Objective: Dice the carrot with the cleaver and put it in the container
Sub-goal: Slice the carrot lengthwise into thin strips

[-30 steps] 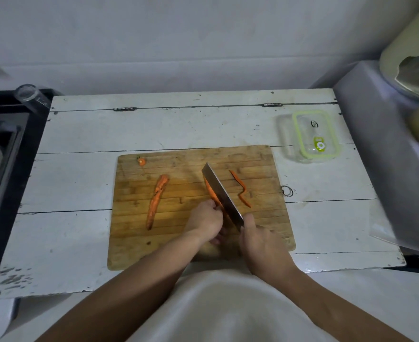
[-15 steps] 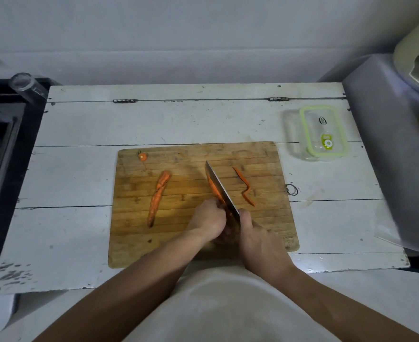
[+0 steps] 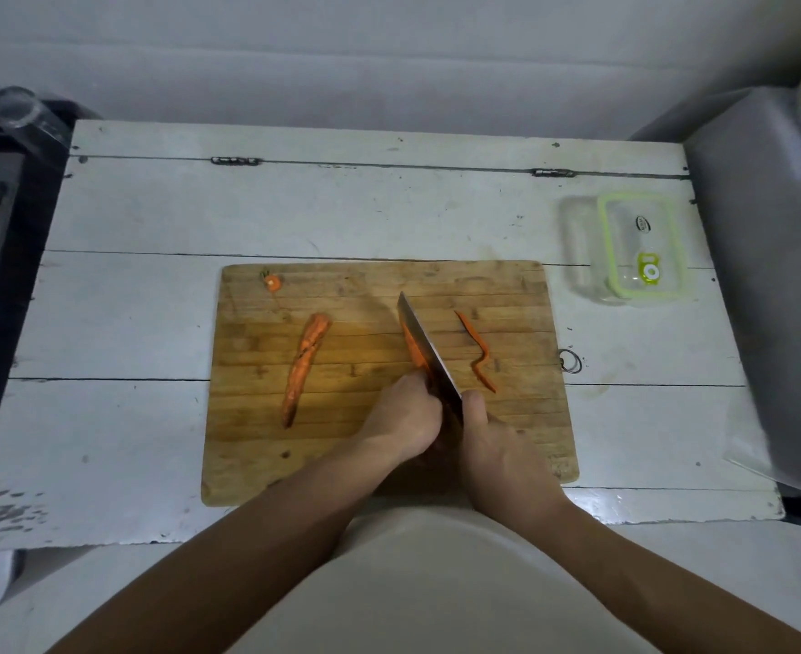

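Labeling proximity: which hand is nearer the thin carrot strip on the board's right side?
Right. The right hand, gripping the cleaver, sits just below-left of the thin carrot strip. The left hand lies farther left, beyond the blade.

The white table lies bare left of the cutting board and in the band above it, up to the wall at the top of the frame. On the board, a carrot half blocks the centre-left, both hands and the cleaver fill the middle, and a thin carrot strip lies centre-right. At upper right the clear container sits hard against a grey bulk, leaving little room there.
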